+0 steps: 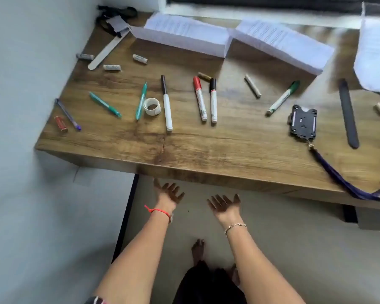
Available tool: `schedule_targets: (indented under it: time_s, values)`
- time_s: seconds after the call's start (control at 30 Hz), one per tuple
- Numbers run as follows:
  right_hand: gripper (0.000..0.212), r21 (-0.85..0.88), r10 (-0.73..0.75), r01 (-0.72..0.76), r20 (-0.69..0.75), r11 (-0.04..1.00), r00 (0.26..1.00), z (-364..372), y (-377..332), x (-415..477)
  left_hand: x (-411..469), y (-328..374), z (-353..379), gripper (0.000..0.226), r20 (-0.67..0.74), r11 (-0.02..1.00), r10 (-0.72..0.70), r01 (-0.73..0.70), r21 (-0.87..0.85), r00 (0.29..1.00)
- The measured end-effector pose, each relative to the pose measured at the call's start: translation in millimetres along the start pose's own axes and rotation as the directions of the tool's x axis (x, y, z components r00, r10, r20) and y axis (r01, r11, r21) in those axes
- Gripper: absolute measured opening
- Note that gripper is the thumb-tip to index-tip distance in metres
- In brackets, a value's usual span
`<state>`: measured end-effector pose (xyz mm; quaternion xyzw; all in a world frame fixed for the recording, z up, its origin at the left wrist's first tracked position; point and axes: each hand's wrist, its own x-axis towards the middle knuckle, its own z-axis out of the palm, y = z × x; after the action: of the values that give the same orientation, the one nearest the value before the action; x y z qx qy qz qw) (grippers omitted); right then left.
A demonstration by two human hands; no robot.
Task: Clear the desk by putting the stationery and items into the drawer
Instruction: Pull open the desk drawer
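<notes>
Both your grips, left hand (169, 194) and right hand (225, 205), are spread and empty, palms up, below the bench (206, 150) edge; markers (200, 98) lie beyond them.

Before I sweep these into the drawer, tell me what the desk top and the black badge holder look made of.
Desk top: wood or wood-look laminate, matte brown; grain and a knot show, the frame cannot settle which. Badge holder: looks like hard moulded black plastic, slightly shiny, with crisp cut-outs.
</notes>
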<state>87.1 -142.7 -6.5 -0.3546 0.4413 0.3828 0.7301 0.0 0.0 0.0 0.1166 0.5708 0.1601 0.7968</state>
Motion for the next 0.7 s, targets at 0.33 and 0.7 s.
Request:
schedule_targets:
  time_s: [0.33, 0.7]
  values:
    - [0.047, 0.249, -0.114, 0.078, 0.135, 0.965, 0.984, 15, 0, 38, 39, 7, 9, 0.06, 0.044, 0.961, 0.125, -0.11, -0.252, 0.991]
    - [0.08, 0.11, -0.05, 0.03, 0.18, 0.993, 0.982, 19, 3, 30, 42, 8, 1, 0.062, 0.071, 0.965, 0.137, -0.117, -0.235, 0.988]
